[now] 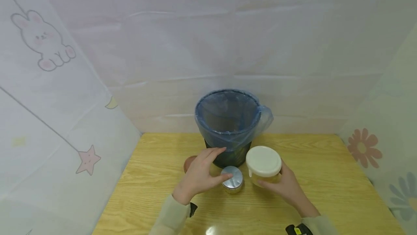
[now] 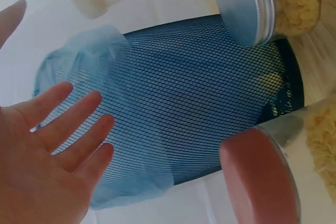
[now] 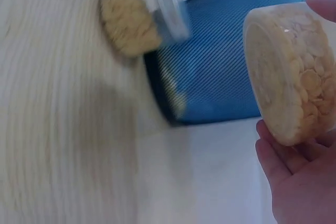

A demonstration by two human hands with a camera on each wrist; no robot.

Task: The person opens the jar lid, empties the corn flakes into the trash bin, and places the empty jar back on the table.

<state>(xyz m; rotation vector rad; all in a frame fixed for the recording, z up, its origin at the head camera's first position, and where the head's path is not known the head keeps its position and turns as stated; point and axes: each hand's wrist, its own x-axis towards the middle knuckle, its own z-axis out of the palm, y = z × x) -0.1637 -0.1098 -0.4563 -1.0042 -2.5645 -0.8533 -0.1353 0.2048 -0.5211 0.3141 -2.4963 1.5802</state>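
Note:
My right hand [image 1: 286, 186] grips a clear round tub [image 3: 296, 80] of pale yellow flakes with a white lid [image 1: 264, 160]. In the right wrist view the tub is held up off the table, its base facing the camera. My left hand [image 1: 203, 173] is spread with fingers extended and holds nothing. It hovers beside a small jar with a silver lid [image 1: 232, 177], the thumb overlapping that lid in the head view. Yellow flakes [image 2: 296, 1] fill this jar too. A jar with a reddish-brown lid [image 2: 257, 177] stands to the left, mostly hidden behind my left hand in the head view.
Behind the jars stands a dark mesh bin [image 1: 232, 157] lined with a translucent blue bag [image 1: 224, 139], a loose bunch of it sticking out at the right. The wooden table [image 1: 137, 195] is bounded by pale printed sheets [image 1: 163, 46] at the back and sides.

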